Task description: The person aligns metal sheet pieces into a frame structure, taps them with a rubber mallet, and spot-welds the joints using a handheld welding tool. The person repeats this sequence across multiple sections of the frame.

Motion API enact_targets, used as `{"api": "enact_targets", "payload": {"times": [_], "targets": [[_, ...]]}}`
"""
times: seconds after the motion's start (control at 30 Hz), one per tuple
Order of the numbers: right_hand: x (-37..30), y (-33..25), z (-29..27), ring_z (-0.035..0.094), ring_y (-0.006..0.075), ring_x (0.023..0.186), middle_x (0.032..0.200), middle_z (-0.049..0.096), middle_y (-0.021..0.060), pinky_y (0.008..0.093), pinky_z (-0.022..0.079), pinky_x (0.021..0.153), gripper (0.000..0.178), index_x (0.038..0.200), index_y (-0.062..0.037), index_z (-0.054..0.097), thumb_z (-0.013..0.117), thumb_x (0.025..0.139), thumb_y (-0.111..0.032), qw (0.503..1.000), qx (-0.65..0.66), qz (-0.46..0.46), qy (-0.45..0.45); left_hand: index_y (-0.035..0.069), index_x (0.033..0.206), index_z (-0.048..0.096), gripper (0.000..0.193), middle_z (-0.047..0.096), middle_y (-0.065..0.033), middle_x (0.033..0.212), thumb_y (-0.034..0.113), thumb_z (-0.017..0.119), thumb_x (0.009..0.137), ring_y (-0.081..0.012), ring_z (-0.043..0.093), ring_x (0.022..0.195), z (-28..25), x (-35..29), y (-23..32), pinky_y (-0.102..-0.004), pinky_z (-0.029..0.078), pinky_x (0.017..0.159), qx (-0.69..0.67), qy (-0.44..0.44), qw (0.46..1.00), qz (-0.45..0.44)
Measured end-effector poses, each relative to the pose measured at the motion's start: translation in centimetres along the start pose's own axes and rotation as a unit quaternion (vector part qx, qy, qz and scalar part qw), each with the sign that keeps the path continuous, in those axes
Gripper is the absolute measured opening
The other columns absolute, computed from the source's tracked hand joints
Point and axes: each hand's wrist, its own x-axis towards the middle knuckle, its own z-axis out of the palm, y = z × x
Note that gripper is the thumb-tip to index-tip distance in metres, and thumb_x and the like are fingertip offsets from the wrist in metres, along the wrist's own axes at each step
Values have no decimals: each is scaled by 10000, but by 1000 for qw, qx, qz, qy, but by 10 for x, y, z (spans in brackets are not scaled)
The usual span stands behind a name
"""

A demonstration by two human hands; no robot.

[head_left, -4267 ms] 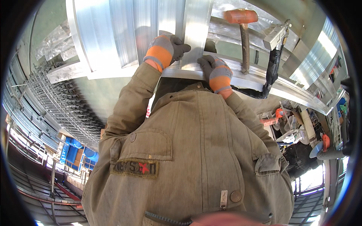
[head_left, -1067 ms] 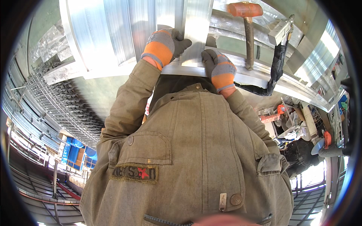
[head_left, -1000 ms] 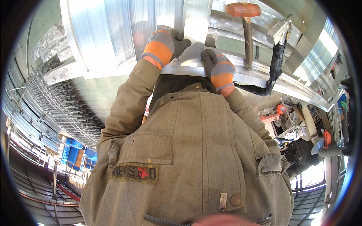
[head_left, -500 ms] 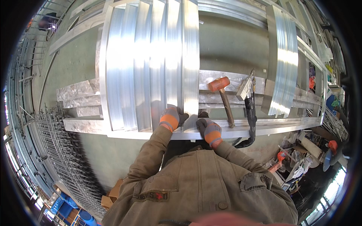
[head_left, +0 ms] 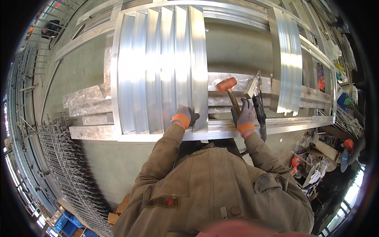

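Observation:
Rows of shiny aluminium slats point(head_left: 167, 71) stand tilted side by side in a rectangular metal frame point(head_left: 158, 136). My left hand point(head_left: 184, 116), in a grey and orange glove, is closed on the edge of a slat near the frame's near rail. To its right, my gloved right hand point(head_left: 245, 116) is at the wooden handle of a mallet point(head_left: 227, 84) with an orange-red head. Its fingers are stretched out and apart, with the handle's lower end between thumb and fingers. Beside that hand lies a pneumatic-looking tool point(head_left: 252, 87) with a black hose point(head_left: 259, 110).
A stack of loose slats point(head_left: 289, 63) lies across the frame's right part. Thin metal rods point(head_left: 71, 158) are racked at lower left. Scrap and offcuts point(head_left: 316, 168) are heaped at right. A person point(head_left: 51, 28) is far off at upper left.
My right hand has left the slats' near end, moved right and opened at the mallet handle. My left hand has stayed on the slat. The view has shifted slightly.

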Motion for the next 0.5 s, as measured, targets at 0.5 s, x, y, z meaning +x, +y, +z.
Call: {"api": "enact_targets", "payload": {"times": [0.5], "targets": [[71,21,-31,752,505,1084,1149,794,257,589,596,939,498,1432,-96,620,687,1105,-465,978,24,17,-205,42,876,793,390,779,-89,755,429,840,860,-244,736,671,0,-5,4,-412,610,709,-28,31,999,-10]]}}
